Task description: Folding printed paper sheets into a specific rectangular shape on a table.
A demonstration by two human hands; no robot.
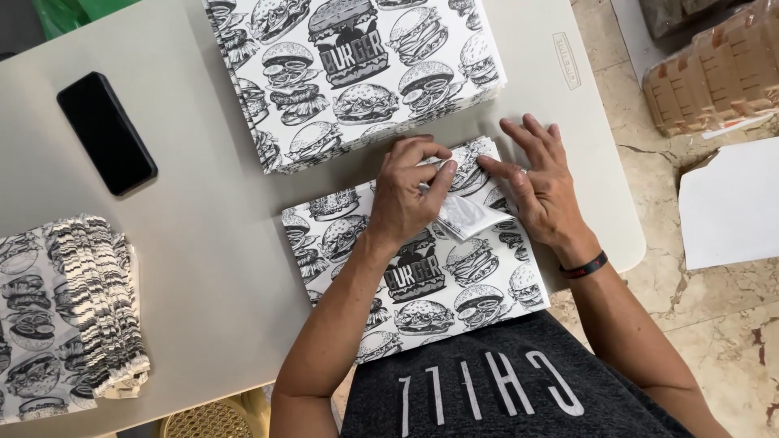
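Black-and-white burger drawings cover a flat paper sheet lying on a pale grey desk, seen from above by a camera on the person's head. The sheet sits at the near edge of the desk, right in front of the person, and its near edge hangs slightly over that edge above a dark grey shirt.

The left hand rests on the far part of the sheet with its fingers curled, thumb and forefinger pinched on a small folded flap whose plain white underside shows. The right hand lies just beside it, fingers spread wide and flat, pressing down on the sheet's far right corner; its forefinger points toward the left hand and nearly meets it. It grips nothing. A black and red wristband circles the right wrist.

Just beyond the hands lies a thick stack of the same printed sheets, close to the single sheet but not touching it. A black phone lies face up on the far left of the desk. At the near left, a fanned pile of folded printed paper pieces rests on the desk. To the right, on the stone floor, are a white sheet and brown wrapped bundles.
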